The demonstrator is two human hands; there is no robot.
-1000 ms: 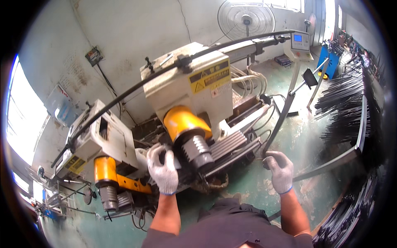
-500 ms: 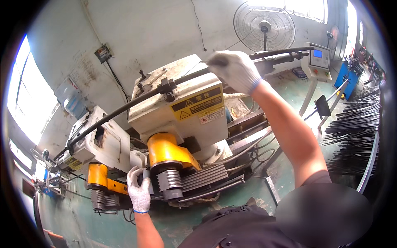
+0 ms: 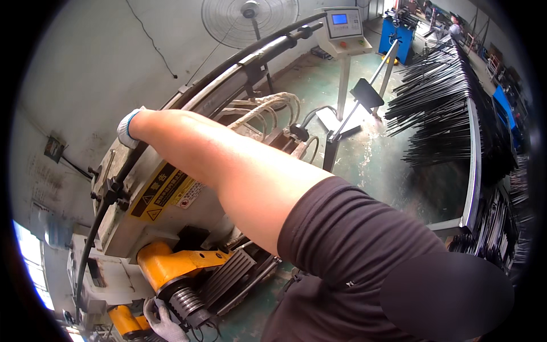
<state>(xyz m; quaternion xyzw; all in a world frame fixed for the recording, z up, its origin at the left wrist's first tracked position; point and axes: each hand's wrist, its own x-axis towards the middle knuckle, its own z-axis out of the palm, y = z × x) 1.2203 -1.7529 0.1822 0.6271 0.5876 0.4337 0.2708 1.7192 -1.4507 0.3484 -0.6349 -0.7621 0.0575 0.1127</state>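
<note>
My right hand (image 3: 126,130), in a white knitted glove with a blue cuff, reaches across to the top of the pale machine, next to a long black bar (image 3: 86,253). Its fingers are hidden beyond the wrist, so whether it grips the bar cannot be seen. Low in the picture, my gloved left hand (image 3: 163,324) is beside the grooved metal roller (image 3: 187,303) under a yellow swing arm (image 3: 162,265). The left fingers and thumb are curled; what lies between them is too dark to make out.
A second yellow arm (image 3: 122,320) sits farther left. White-wrapped hoses (image 3: 265,108) loop behind my forearm. A control panel (image 3: 343,28) on a post and a tall fan (image 3: 249,20) stand behind. At right, a rack (image 3: 474,165) holds many black rods (image 3: 427,97).
My view has swung to the right, so the machine now appears farther left and lower. My right arm now stretches across the middle; my left hand stays by the yellow arms.
</note>
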